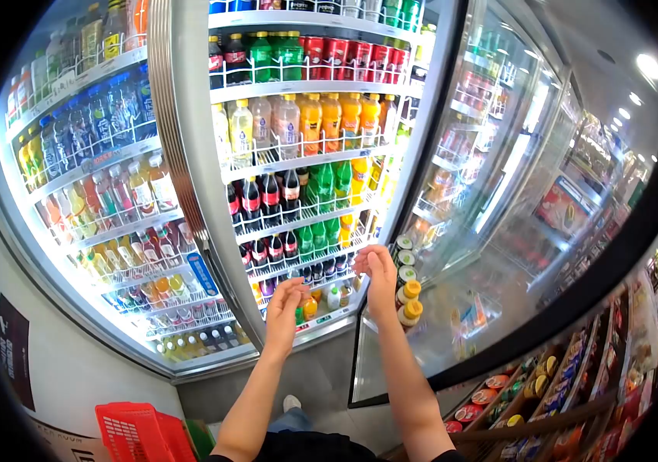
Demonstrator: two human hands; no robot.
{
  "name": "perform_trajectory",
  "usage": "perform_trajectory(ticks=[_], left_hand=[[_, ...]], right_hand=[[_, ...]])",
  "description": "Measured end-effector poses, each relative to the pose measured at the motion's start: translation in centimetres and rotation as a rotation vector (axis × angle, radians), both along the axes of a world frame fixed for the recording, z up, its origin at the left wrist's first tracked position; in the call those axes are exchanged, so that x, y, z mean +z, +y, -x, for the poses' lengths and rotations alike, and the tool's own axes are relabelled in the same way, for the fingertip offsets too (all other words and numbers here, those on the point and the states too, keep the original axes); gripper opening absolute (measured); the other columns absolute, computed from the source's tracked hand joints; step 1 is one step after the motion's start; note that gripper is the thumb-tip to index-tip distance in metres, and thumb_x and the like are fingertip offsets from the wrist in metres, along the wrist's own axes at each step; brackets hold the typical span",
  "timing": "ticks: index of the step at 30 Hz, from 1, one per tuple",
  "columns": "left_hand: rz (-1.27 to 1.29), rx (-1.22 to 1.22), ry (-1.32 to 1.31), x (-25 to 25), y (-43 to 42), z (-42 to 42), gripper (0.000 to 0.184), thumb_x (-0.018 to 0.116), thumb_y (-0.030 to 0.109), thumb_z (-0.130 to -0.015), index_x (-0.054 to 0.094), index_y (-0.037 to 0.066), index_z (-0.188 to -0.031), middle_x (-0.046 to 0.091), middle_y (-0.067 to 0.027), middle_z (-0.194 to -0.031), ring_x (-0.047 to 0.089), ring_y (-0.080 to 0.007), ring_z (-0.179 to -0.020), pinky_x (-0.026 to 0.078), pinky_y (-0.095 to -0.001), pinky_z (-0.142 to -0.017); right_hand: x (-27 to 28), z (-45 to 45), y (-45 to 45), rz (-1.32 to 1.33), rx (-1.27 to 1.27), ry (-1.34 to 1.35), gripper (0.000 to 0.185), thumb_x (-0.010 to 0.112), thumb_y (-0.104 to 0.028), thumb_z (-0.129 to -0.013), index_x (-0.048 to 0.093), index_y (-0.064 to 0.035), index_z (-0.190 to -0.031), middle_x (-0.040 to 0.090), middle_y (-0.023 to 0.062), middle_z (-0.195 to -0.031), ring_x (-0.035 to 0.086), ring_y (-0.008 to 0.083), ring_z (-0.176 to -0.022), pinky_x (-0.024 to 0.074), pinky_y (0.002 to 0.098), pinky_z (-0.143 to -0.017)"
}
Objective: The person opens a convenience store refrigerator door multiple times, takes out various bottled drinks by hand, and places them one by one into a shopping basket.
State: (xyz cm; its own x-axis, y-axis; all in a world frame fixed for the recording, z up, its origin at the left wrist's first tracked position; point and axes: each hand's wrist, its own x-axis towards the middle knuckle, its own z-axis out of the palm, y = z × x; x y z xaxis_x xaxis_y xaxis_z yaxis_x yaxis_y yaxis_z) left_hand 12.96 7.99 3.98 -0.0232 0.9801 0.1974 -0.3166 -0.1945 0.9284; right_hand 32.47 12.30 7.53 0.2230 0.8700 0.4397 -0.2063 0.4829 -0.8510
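My left hand (285,304) is raised in front of the lowest shelves of an open drinks fridge, its fingers loosely bent and apart. My right hand (376,271) is level with it, to the right, palm turned inward and fingers half curled. I see nothing held in either hand, and a gap lies between them. Behind them stand dark cola bottles (275,248), green soda bottles (319,236) and an orange drink bottle (310,309). Yellow-capped bottles (411,311) and green-topped cans (406,259) show beside my right wrist, near the glass door.
The glass door (491,254) stands swung open on the right. Left of the handle strip (182,138), another fridge section holds several rows of bottles. A red basket (140,431) is at the lower left. Snack shelves (568,385) with packaged goods line the lower right.
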Motion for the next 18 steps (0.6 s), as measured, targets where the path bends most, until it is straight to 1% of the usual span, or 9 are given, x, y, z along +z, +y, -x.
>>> perform_trajectory(ticks=[2,4,6,9,10,12,15,17,18], left_hand=[[-0.030,-0.037,0.021,0.9,3.1,0.5,0.025,0.048,0.012,-0.101,0.058,0.005,-0.123,0.064,-0.0052,-0.106,0.059,-0.0132,-0.097,0.046,-0.0279,-0.087],[-0.043,-0.031,0.021,1.5,5.8,1.1,0.027,0.050,0.014,-0.101,0.058,0.005,-0.125,0.064,-0.0056,-0.107,0.059,-0.0126,-0.098,0.046,-0.0276,-0.087],[-0.035,-0.038,-0.007,1.3,8.8,1.5,0.029,0.050,0.016,-0.101,0.057,0.004,-0.126,0.064,-0.0055,-0.108,0.058,-0.0119,-0.097,0.046,-0.0269,-0.086],[0.018,-0.065,-0.027,0.2,12.0,1.9,0.027,0.048,0.013,-0.102,0.057,0.004,-0.125,0.064,-0.0073,-0.109,0.057,-0.0126,-0.096,0.045,-0.0269,-0.088],[0.027,-0.077,-0.033,-0.3,12.9,2.0,0.027,0.048,0.013,-0.102,0.057,0.004,-0.125,0.064,-0.0073,-0.109,0.057,-0.0126,-0.096,0.045,-0.0269,-0.088],[0.028,-0.092,-0.051,-1.0,14.2,2.3,0.027,0.047,0.012,-0.102,0.057,0.004,-0.125,0.064,-0.0070,-0.109,0.057,-0.0123,-0.097,0.045,-0.0267,-0.088],[0.022,-0.157,-0.079,-0.3,16.0,2.3,0.027,0.047,0.012,-0.102,0.057,0.003,-0.125,0.064,-0.0065,-0.110,0.057,-0.0123,-0.098,0.044,-0.0265,-0.088],[-0.015,-0.140,-0.050,0.8,17.6,2.2,0.028,0.048,0.015,-0.101,0.057,0.005,-0.126,0.064,-0.0059,-0.110,0.058,-0.0126,-0.097,0.045,-0.0274,-0.086],[-0.034,-0.124,-0.042,1.5,18.4,2.3,0.028,0.048,0.015,-0.101,0.057,0.004,-0.126,0.063,-0.0067,-0.110,0.058,-0.0131,-0.098,0.045,-0.0279,-0.088]], right_hand=[[1.5,-0.3,2.3,0.052,0.098,-0.044,0.027,0.047,-0.023,-0.103,0.059,0.0002,-0.111,0.064,0.0083,-0.096,0.061,0.0135,-0.083,0.0494,0.0271,-0.074],[1.2,-0.5,3.6,0.090,0.099,-0.055,0.028,0.046,-0.024,-0.104,0.059,0.0001,-0.112,0.064,0.0086,-0.098,0.062,0.0140,-0.085,0.0499,0.0278,-0.075],[-0.2,-0.6,4.1,0.117,0.163,0.077,0.029,0.046,-0.025,-0.104,0.059,-0.0009,-0.114,0.065,0.0087,-0.100,0.063,0.0149,-0.087,0.0506,0.0287,-0.076],[-0.9,-0.2,5.1,0.212,0.146,0.002,0.030,0.046,-0.027,-0.104,0.058,-0.0021,-0.117,0.065,0.0090,-0.104,0.064,0.0171,-0.091,0.0512,0.0291,-0.078],[-0.4,-0.1,5.2,0.245,0.135,-0.012,0.032,0.045,-0.027,-0.104,0.057,-0.0013,-0.119,0.065,0.0107,-0.106,0.065,0.0198,-0.095,0.0525,0.0312,-0.081],[-0.1,-0.4,5.5,0.270,0.128,0.032,0.033,0.045,-0.027,-0.104,0.055,-0.0007,-0.120,0.064,0.0118,-0.108,0.065,0.0210,-0.097,0.0530,0.0327,-0.083],[0.1,-0.3,7.1,0.269,0.121,0.048,0.039,0.044,-0.030,-0.103,0.051,0.0011,-0.126,0.063,0.0150,-0.113,0.065,0.0243,-0.102,0.0538,0.0363,-0.087],[0.2,0.9,8.6,0.279,0.103,0.105,0.045,0.049,-0.035,-0.100,0.051,0.0000,-0.128,0.064,0.0144,-0.115,0.064,0.0257,-0.105,0.0527,0.0408,-0.090],[0.4,1.8,9.6,0.270,0.104,0.102,0.049,0.049,-0.037,-0.100,0.048,0.0001,-0.131,0.063,0.0153,-0.119,0.064,0.0264,-0.109,0.0521,0.0417,-0.093]])
